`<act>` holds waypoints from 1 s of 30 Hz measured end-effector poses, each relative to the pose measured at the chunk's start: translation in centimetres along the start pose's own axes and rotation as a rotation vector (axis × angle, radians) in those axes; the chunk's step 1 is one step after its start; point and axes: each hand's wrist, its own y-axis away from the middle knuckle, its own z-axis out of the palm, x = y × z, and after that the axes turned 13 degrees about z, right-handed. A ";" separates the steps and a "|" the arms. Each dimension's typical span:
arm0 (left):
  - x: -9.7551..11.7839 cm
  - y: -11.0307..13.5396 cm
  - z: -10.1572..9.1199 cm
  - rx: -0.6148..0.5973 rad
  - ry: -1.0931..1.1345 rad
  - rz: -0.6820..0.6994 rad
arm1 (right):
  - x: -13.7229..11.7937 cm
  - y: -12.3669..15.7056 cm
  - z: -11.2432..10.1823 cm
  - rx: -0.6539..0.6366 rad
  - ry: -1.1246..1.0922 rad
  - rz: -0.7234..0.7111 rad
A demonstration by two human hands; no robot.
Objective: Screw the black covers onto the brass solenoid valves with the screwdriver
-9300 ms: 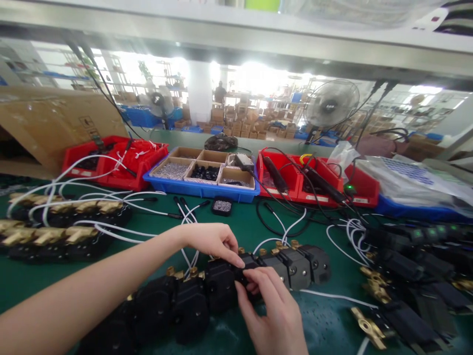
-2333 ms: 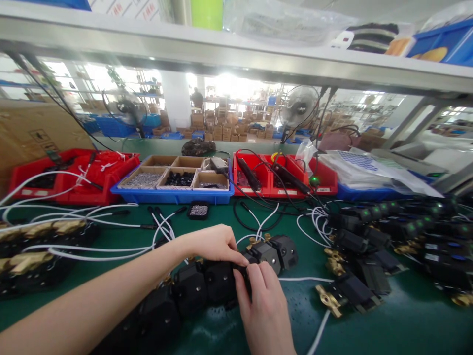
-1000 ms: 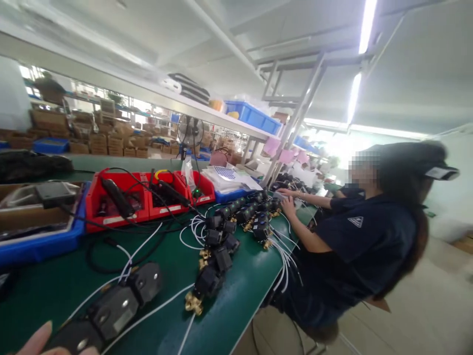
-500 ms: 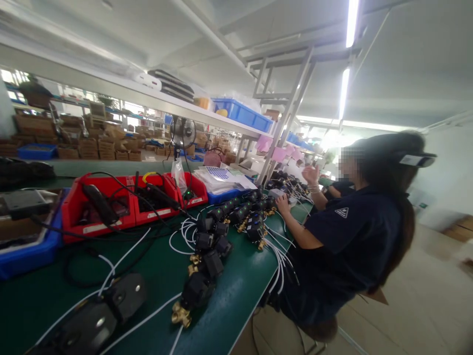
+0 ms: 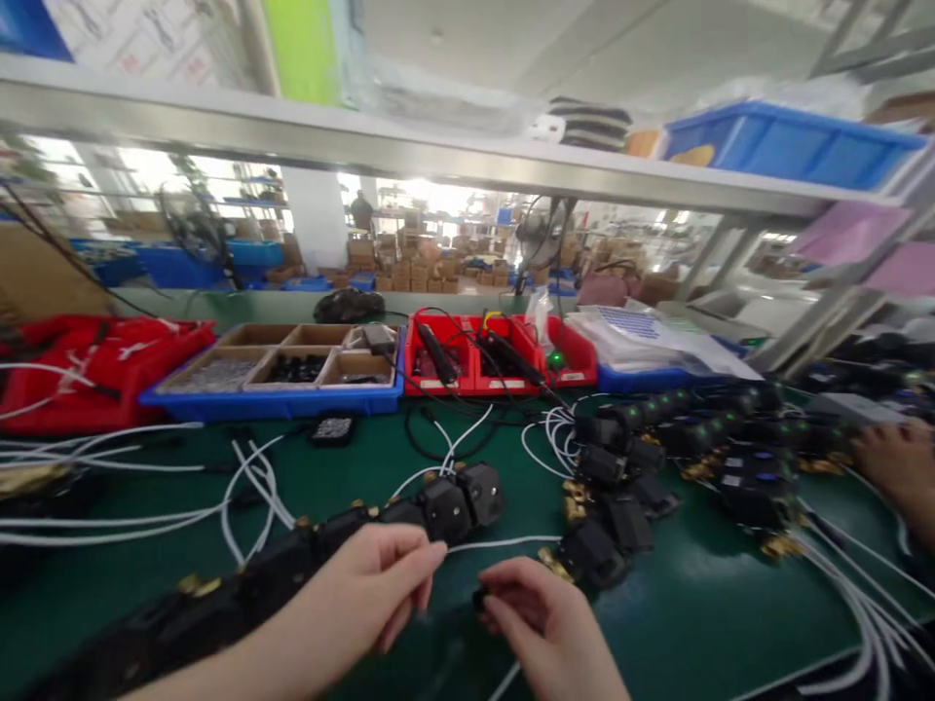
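Note:
A row of black valve bodies [image 5: 445, 506] with brass fittings runs from the bench middle down to the lower left. My left hand [image 5: 372, 589] hovers just in front of that row, fingers pressed together and pointing right; whether they hold anything is hidden. My right hand [image 5: 544, 618] is curled a short way to its right, thumb and fingers pinched on a small black part [image 5: 478, 598]. The two hands are apart, over the green mat [image 5: 679, 623].
A blue tray [image 5: 278, 399] of small-part boxes, red bins [image 5: 474, 365] with tools, and a small black dish [image 5: 334, 428] stand behind. White wires [image 5: 248, 477] cross the left side. More valves [image 5: 620, 497] cluster at the right, by a co-worker's hand [image 5: 895, 462].
The view has swung back from the co-worker on the right to the bench in front. Both my hands are in view again, now lifted just off the valve row.

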 end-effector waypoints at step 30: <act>-3.0 -8.4 -6.5 -0.233 -0.422 0.248 | -3.8 -3.6 4.7 0.440 0.186 -0.450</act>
